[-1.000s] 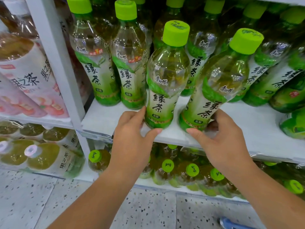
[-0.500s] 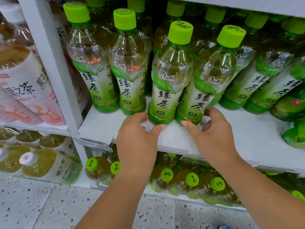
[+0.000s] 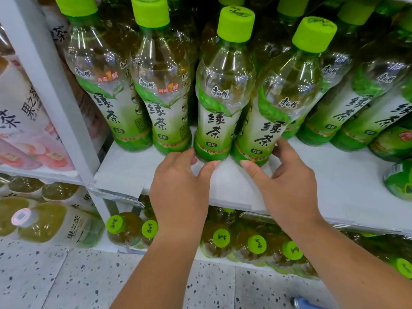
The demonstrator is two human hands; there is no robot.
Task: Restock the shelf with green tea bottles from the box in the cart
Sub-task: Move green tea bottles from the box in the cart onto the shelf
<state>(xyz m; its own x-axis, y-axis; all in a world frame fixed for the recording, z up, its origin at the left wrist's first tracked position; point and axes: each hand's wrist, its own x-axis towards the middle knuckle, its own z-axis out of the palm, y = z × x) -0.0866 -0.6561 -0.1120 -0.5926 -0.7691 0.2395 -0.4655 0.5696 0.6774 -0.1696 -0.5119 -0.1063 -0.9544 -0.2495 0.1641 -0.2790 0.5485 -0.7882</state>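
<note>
Counting from the white post (image 3: pixel 55 97) at the left, four green tea bottles stand in the near row on the shelf (image 3: pixel 334 186): first bottle (image 3: pixel 107 97), second bottle (image 3: pixel 160 103), third bottle (image 3: pixel 219 103), fourth bottle (image 3: pixel 274 121). My left hand (image 3: pixel 178 186) grips the third bottle at its base, with my thumb on the near side and my fingers (image 3: pixel 190 158) curled round its left. My right hand (image 3: pixel 287 184) pinches the fourth bottle's base, thumb near and fingers round its right side. The third stands upright. The fourth leans right at the top, its base just beside the third's.

Each is clear plastic with a lime cap, pale tea inside, and a white-to-green label bearing a leaf and dark characters.

Further right, at least three more bottles lean away, their caps partly cut off. The rows behind are too dark to count. Below the shelf I count six green caps (image 3: pixel 221 238); the shelf and my arms hide much of the bodies under them. The pink-labelled bottles (image 3: pixel 26 130) left of the post run out of frame.
</note>
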